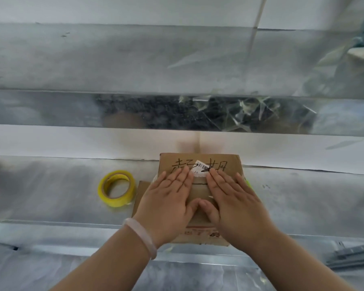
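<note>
A brown cardboard box (227, 162) lies on a shiny metal shelf (51, 185), with black handwriting and a white barcode label (202, 165) on its top. My left hand (168, 198) lies flat on the box top, fingers straight and together, a pale bangle on its wrist. Beside it, my right hand (233, 198) presses flat on the same surface, and the two thumbs meet near the middle. A roll of yellowish clear tape (116, 187) lies on the shelf just left of the box.
A metal ledge (177, 110) with a reflective front runs across above the box. Crumpled clear plastic film (345, 66) sits at the upper right. Grey metal rails (353, 255) lie at the lower right. A white wall (93, 141) stands behind the box.
</note>
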`<action>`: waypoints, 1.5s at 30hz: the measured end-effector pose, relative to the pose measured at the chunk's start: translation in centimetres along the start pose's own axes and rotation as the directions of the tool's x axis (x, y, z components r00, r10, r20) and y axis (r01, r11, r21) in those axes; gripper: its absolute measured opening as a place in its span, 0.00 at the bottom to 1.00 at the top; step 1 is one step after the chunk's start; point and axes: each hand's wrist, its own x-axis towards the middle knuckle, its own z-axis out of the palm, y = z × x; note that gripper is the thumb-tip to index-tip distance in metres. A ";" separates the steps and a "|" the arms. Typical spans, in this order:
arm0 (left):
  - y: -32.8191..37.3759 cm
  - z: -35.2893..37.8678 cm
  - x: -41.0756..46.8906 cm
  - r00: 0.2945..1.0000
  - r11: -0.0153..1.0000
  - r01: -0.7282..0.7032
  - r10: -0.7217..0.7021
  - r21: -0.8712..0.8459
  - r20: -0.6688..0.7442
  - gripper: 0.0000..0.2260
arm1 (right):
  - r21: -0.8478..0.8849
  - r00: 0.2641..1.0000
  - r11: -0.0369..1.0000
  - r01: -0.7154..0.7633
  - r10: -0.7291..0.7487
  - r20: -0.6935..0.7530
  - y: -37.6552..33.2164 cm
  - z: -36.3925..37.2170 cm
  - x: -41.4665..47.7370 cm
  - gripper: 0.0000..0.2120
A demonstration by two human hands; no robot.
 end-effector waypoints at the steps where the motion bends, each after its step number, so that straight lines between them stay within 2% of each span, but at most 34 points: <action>1: 0.3 0.0 -0.1 0.999 0.999 0.046 -0.046 -0.002 0.007 0.38 | 0.002 0.998 0.999 -0.037 0.037 -0.042 -0.1 0.1 0.0 0.42; 3: 0.7 0.0 -0.2 0.992 0.992 0.127 -0.127 -0.025 0.015 0.42 | 0.019 0.994 0.995 -0.095 0.096 -0.052 -0.2 0.0 0.0 0.43; 4: 0.8 -0.1 -0.1 0.985 0.982 0.171 -0.171 -0.075 0.014 0.42 | 0.090 0.990 0.986 -0.142 0.142 0.008 -0.1 -0.1 0.1 0.40; 6: 0.4 -0.6 0.2 0.957 0.915 0.281 -0.290 -0.290 0.014 0.37 | 0.289 0.959 0.914 -0.284 0.263 0.107 0.3 -1.3 0.5 0.33; 9: 0.2 -1.3 0.6 0.902 0.717 0.371 -0.429 -0.590 0.047 0.29 | 0.575 0.884 0.678 -0.459 0.416 0.214 1.9 -1.9 1.3 0.32; 12: 0.0 -1.4 1.0 0.864 0.574 0.447 -0.476 -0.687 0.165 0.30 | 0.689 0.845 0.506 -0.519 0.427 0.323 2.8 -1.8 2.0 0.29; 14: -0.8 -1.1 1.6 0.833 0.437 0.488 -0.492 -0.756 0.253 0.29 | 0.757 0.827 0.386 -0.527 0.437 0.354 3.1 -1.7 2.3 0.19; 15: -1.2 -1.0 1.8 0.811 0.346 0.502 -0.506 -0.793 0.293 0.29 | 0.772 0.821 0.353 -0.529 0.443 0.360 3.1 -1.6 2.5 0.16; 16: -1.4 -0.8 2.0 0.790 0.272 0.510 -0.524 -0.816 0.319 0.28 | 0.771 0.818 0.350 -0.532 0.447 0.362 3.1 -1.4 2.5 0.17; 17: -1.3 -0.8 2.1 0.782 0.262 0.513 -0.535 -0.818 0.320 0.28 | 0.756 0.815 0.374 -0.538 0.460 0.352 2.9 -1.3 2.6 0.20; 20: -0.5 -0.9 2.2 0.783 0.402 0.516 -0.580 -0.756 0.225 0.21 | 0.669 0.797 0.484 -0.564 0.530 0.289 2.1 -1.5 2.9 0.27; 24: -0.4 -1.1 2.4 0.765 0.439 0.531 -0.617 -0.724 0.187 0.17 | 0.653 0.810 0.535 -0.536 0.545 0.218 2.0 -1.7 3.0 0.18; 27: -0.7 -0.9 2.5 0.772 0.444 0.519 -0.610 -0.730 0.178 0.12 | 0.697 0.831 0.520 -0.494 0.517 0.203 2.4 -1.6 3.0 0.10; 29: -0.8 -0.8 2.4 0.777 0.422 0.498 -0.606 -0.758 0.173 0.10 | 0.723 0.834 0.491 -0.487 0.508 0.217 2.6 -1.6 2.9 0.09; 31: -0.8 -0.5 2.3 0.770 0.347 0.474 -0.609 -0.809 0.190 0.10 | 0.747 0.826 0.442 -0.497 0.505 0.251 2.9 -1.8 2.7 0.09; 35: -0.8 -1.0 1.7 0.735 0.008 0.386 -0.606 -0.922 0.303 0.14 | 0.818 0.803 0.260 -0.513 0.483 0.350 3.3 -1.8 2.0 0.13; 36: -0.9 -0.8 1.6 0.730 -0.044 0.403 -0.587 -0.914 0.350 0.14 | 0.831 0.799 0.217 -0.512 0.475 0.368 3.3 -1.8 1.8 0.14; 38: -1.1 -0.6 1.2 0.743 -0.038 0.450 -0.539 -0.892 0.398 0.13 | 0.844 0.805 0.166 -0.510 0.437 0.401 3.2 -1.6 1.5 0.15; 40: -1.2 -0.6 1.2 0.762 -0.004 0.476 -0.497 -0.879 0.415 0.15 | 0.838 0.802 0.134 -0.529 0.402 0.442 3.3 -1.7 1.5 0.16; 45: -1.1 -1.2 1.2 0.786 0.123 0.481 -0.499 -0.868 0.365 0.12 | 0.829 0.787 0.052 -0.557 0.352 0.507 3.6 -2.1 1.2 0.25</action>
